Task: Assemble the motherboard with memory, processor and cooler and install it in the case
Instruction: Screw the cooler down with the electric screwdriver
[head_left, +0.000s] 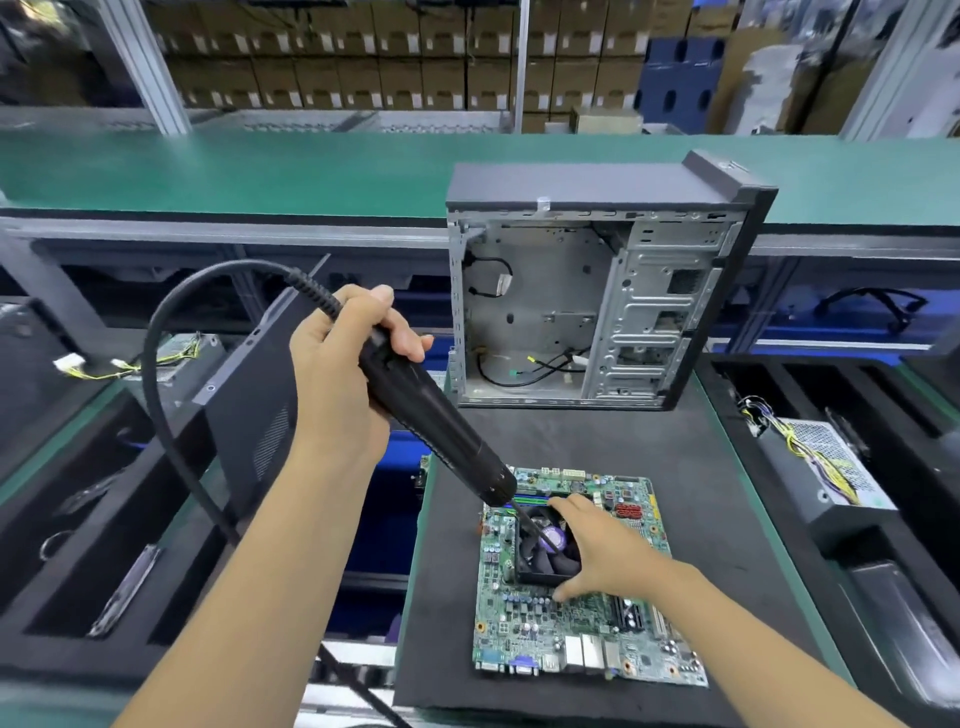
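A green motherboard (582, 587) lies flat on a dark foam mat (727, 493), near its front edge. The right hand (605, 553) spreads thumb and fingers around the black cooler (545, 551). The left hand (348, 364) grips an electric screwdriver (431, 410), tip angled onto the cooler. The open case (597, 291) stands at the mat's far edge, bare mat between.

Left hand (343, 358) gripping electric screwdriver (431, 415), right hand (605, 553) holding cooler (545, 551) on motherboard (582, 623)
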